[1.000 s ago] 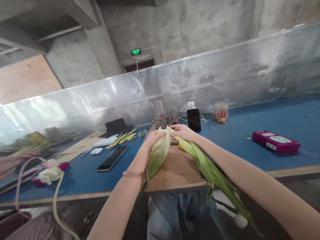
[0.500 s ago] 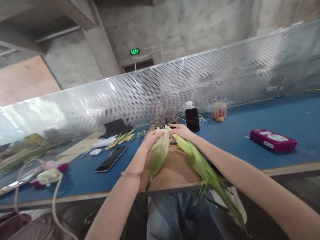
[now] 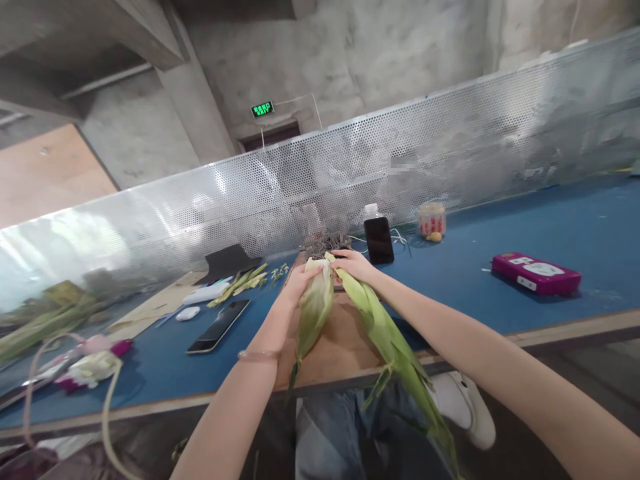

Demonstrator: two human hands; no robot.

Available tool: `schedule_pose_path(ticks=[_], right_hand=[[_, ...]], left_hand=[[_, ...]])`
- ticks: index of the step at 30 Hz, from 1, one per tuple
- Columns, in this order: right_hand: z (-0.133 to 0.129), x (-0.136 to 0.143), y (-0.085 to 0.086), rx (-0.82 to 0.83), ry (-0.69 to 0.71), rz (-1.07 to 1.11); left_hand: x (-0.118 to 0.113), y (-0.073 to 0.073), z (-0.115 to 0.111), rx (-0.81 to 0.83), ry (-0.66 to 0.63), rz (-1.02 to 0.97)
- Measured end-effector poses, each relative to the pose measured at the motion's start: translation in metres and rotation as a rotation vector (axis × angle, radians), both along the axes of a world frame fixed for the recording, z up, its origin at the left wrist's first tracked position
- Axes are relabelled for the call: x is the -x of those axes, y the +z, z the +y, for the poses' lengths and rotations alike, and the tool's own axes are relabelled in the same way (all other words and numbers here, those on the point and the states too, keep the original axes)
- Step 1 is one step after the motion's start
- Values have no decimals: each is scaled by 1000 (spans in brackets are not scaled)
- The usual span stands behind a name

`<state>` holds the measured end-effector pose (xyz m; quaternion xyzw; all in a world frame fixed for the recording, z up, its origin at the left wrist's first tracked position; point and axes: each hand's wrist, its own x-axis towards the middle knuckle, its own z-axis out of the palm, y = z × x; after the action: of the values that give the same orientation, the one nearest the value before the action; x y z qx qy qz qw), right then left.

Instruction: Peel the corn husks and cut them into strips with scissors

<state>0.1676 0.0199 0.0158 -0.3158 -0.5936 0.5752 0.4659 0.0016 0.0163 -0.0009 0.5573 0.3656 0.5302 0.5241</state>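
Observation:
My left hand [image 3: 301, 280] is closed around the upper end of a pale green corn husk [image 3: 315, 307], which hangs toward the table's front edge. Close beside it, my right hand [image 3: 356, 265] grips the top of a longer, brighter green corn husk [image 3: 377, 323]. That one trails over the front edge, above my legs. The gripped ends nearly meet, and whether an ear sits inside either husk I cannot tell. Below both hands lies a brown wooden board [image 3: 345, 340]. Past my fingertips is a heap of dark, wiry strands [image 3: 330, 243].
Left on the blue table [image 3: 165, 360] are a phone [image 3: 219, 327], a white case [image 3: 188, 313] and loose husk strips [image 3: 243, 283]. An upright phone [image 3: 379, 240], a jar [image 3: 432, 220] and a magenta box [image 3: 536, 273] stand right. A perforated metal screen [image 3: 350, 160] runs behind.
Both hands keep their holds at nearly the same spot. The right husk's hanging end has swung left and down, uncovering more of a white shoe. The view has shifted slightly.

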Motion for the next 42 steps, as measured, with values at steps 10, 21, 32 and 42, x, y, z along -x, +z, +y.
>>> schedule_pose_path(ticks=[10, 21, 32, 42], right_hand=[[-20, -9, 14, -45, 95, 4], [-11, -15, 3, -173, 82, -122], [-6, -1, -1, -220, -60, -99], [0, -17, -5, -153, -54, -27]], left_hand=[[-2, 4, -5, -27, -24, 5], [-1, 2, -8, -40, -40, 113], [0, -2, 1, -7, -71, 36], [0, 2, -3, -18, -62, -127]])
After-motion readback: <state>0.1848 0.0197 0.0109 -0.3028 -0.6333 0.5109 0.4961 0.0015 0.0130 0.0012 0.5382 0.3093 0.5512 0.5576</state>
